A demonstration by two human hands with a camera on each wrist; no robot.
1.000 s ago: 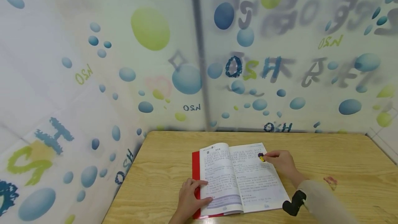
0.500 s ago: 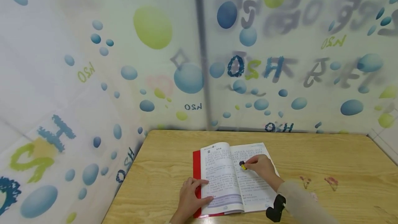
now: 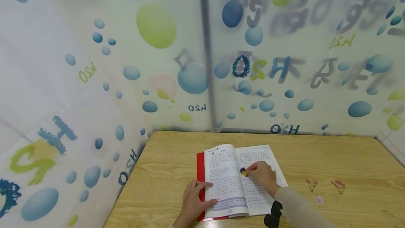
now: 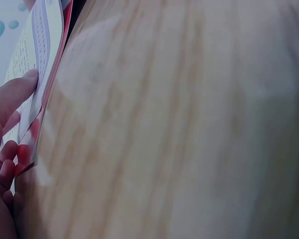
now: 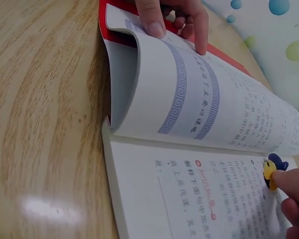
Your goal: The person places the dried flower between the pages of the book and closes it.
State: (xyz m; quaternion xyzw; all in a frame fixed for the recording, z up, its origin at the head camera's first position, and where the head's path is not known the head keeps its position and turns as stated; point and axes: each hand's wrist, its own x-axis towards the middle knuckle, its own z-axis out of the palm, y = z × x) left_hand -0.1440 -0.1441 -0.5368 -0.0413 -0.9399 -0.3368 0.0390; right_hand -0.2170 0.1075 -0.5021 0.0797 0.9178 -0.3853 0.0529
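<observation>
An open book [image 3: 221, 171] with printed pages and a red cover [image 3: 200, 166] lies on the wooden table. Between thumb and fingers, my right hand [image 3: 262, 176] pinches a small yellow and dark blue cartoon figure [image 5: 270, 172], over the right page close to the spine. My left hand [image 3: 193, 199] rests at the book's left edge, thumb and index finger extended on the left page. Its other fingers bend beside the red cover in the right wrist view. That left page bulges up in a curve near the spine.
The wooden table [image 3: 164, 171] carries flower pictures [image 3: 338, 186] to the right of the book. Behind it stands a pale wall [image 3: 164, 69] with blue and green bubbles and lettering. A black device [image 3: 274, 214] is strapped at the right wrist.
My right hand has moved left and slightly nearer with the cartoon figure, from the right page's outer part to beside the spine. The left hand has stayed at the left page.
</observation>
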